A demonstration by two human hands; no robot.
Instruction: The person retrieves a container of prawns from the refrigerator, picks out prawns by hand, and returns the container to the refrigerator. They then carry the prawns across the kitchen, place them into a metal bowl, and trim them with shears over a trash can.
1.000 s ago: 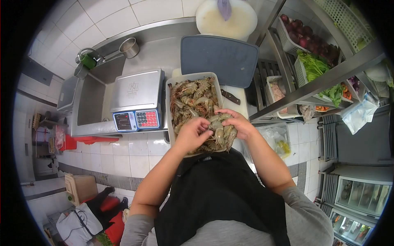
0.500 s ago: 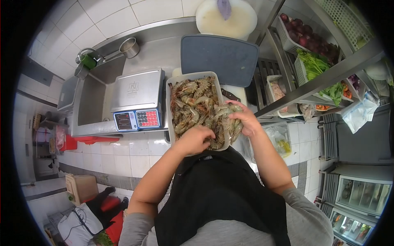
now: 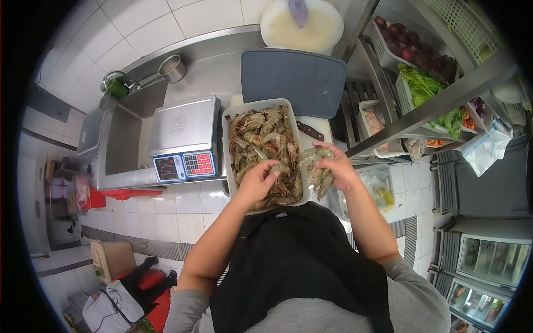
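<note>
Right hand: head cam here, the only view. Right hand (image 3: 340, 165) has its grip wrapped around a handful of shrimp (image 3: 317, 176), held up just beside the tub's right wall.
Left hand: over the near half of the tub (image 3: 226, 152), thumb and fingers close together by the shrimp pile (image 3: 261, 136). Can't honestly tell if that grip has one pinched, the fingers hide it.
Shrimp handling: imo keep the right grip snug but not squeezing, shells are slick and spiky. Take one at a time with the left, by the body rather than the feelers, and keep the bunch near the rim so any slip lands inside.
Tabletop: stainless tabletop (image 3: 214, 69); digital scale (image 3: 183, 125) left of the tub, sink (image 3: 129, 133) further left, metal pot (image 3: 172, 69) at the back.
Boards: dark board (image 3: 291, 80) behind the tub, round white one (image 3: 302, 28) at the wall. Brown-handled knife (image 3: 310, 131) sits by the tub's right side, so mind that elbow.
Room: white tiles, veg rack (image 3: 427, 105) on the right with red onions (image 3: 408, 47) and greens (image 3: 419, 86), another person (image 3: 114, 308) lower left.
</note>
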